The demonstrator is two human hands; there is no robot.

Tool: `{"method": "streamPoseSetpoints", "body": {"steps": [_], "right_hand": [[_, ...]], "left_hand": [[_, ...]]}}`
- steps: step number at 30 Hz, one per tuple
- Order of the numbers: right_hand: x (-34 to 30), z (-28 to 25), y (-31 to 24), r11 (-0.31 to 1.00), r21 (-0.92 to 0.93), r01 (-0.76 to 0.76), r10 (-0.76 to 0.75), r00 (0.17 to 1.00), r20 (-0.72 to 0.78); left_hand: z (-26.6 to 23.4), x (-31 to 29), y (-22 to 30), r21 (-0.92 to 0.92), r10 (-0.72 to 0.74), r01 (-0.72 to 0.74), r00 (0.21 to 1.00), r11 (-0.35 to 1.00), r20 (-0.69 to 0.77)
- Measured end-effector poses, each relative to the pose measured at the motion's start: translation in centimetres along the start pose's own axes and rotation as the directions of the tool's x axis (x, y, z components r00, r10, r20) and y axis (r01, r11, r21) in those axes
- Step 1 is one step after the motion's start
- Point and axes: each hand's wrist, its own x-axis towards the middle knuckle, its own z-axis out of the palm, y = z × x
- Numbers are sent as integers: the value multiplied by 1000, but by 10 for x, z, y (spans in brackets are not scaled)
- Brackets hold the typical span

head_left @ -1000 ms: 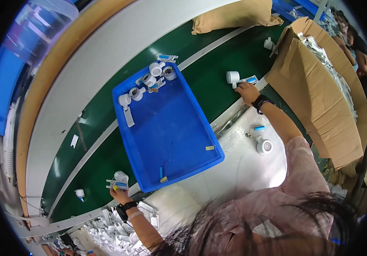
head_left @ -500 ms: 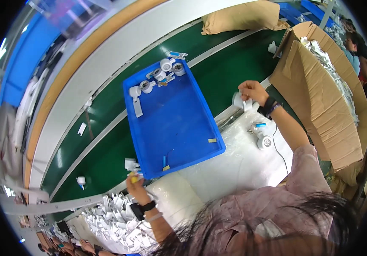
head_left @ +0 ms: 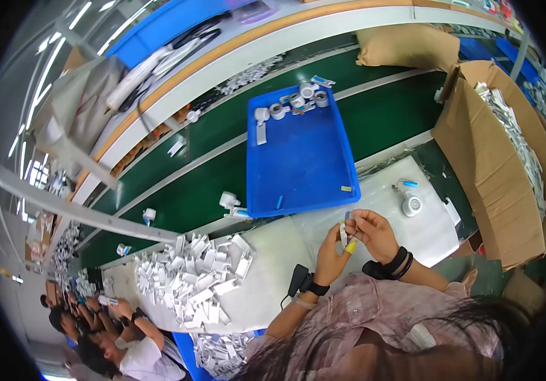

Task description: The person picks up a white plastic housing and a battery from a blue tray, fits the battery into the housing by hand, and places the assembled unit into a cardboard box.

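In front of my chest, my two hands meet over the near edge of the bench. My left hand (head_left: 329, 259), with a yellow cover on one fingertip, is closed on a slim white plastic part (head_left: 343, 235) held upright. The fingers of my right hand (head_left: 379, 238) pinch a small pale grey piece (head_left: 349, 218) right beside it; whether the two are joined I cannot tell. To the right on the bench lies a white round fan-like unit (head_left: 412, 204) with a grille, wire and blue cylinder (head_left: 410, 183).
A blue tray (head_left: 351, 159) holding several white round units sits on the green conveyor (head_left: 387, 120). White plastic parts (head_left: 203, 273) are heaped at left. A large carton (head_left: 476, 159) of white parts stands at right. Other people (head_left: 136, 349) work at far left.
My right hand has come in from the right and my left hand from the tray's near left corner; they now meet before me. The view has turned left.
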Motion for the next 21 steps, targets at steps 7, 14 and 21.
{"method": "streamPoseSetpoints", "body": {"steps": [7,14,21], "right_hand": [[-21,-16,10,930,-366,42,65,959,275],[-27,-33,7,598,-732,328,129,861,491],[-35,-13,-16,850,-522,64,334,701,630]], "left_hand": [[-45,-30,38,-356,-330,414,904,838,273],[-65,-21,61,-406,-225,382,896,830,383],[-79,-25,59,-409,-264,397,901,822,344]]}}
